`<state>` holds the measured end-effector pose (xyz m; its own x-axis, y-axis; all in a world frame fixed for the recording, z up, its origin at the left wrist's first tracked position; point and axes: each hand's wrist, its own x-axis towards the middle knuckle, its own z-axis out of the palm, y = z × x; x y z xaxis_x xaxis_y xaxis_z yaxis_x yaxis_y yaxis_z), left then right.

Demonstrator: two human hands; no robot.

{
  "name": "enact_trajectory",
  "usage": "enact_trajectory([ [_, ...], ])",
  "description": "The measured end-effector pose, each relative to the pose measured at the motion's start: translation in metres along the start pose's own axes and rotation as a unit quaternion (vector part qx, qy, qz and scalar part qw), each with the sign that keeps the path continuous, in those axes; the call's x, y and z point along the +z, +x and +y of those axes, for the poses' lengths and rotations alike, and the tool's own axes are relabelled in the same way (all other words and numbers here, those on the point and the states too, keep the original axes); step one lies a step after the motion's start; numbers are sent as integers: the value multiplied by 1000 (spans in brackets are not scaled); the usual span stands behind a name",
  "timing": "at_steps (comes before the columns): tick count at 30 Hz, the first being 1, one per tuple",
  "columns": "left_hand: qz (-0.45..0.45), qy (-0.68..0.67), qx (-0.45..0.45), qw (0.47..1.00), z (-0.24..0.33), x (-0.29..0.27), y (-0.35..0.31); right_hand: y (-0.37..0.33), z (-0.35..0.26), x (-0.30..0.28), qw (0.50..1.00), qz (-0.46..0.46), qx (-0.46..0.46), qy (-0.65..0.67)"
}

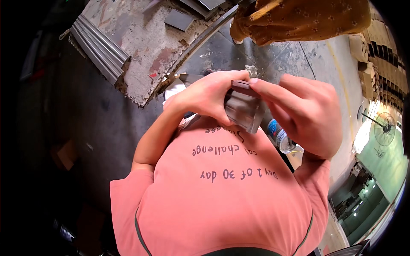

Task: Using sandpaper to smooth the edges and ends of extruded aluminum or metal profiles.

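A short grey-brown profile piece (244,110), smooth and metallic-looking with a channel-like edge, is held in front of my chest. My left hand (207,96) curls around its left side, thumb below and fingers above. At its upper end sits a narrow dark brown strip (242,87); whether it is a separate part I cannot tell. My right hand (305,111) pinches this end from the right, index fingertip on the strip's corner. The right thumb is mostly hidden behind the curled fingers.
Ahead to the left, a worn worktable (145,51) carries a bundle of long grey profiles (100,51) and a flat grey plate (179,20). A person in mustard patterned clothing (299,19) stands beyond. Below my right hand is a blue-and-white tub (279,135). A fan (384,128) stands far right.
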<state>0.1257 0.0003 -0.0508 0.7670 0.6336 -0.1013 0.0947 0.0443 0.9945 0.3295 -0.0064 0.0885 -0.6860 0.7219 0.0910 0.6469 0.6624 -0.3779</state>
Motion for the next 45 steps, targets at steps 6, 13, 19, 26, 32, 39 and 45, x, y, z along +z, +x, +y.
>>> enact_trajectory([
  [6,-11,47,-14,999,-9,0,4,6,-3,3,999,-35,-6,-35],
  [13,25,54,90,994,-15,4,4,14,6,10,999,-24,15,-31],
  [19,17,64,23,998,-10,-2,4,13,4,12,998,-56,13,-27],
  [26,3,43,52,998,-14,-6,3,16,4,6,998,-57,-2,23],
  [32,35,88,70,993,-25,-2,3,18,23,9,997,21,38,-56],
  [39,11,83,49,995,-18,-8,2,21,37,23,996,47,38,-71],
  [45,14,33,28,999,-22,-10,-1,16,13,16,997,-35,16,62],
])
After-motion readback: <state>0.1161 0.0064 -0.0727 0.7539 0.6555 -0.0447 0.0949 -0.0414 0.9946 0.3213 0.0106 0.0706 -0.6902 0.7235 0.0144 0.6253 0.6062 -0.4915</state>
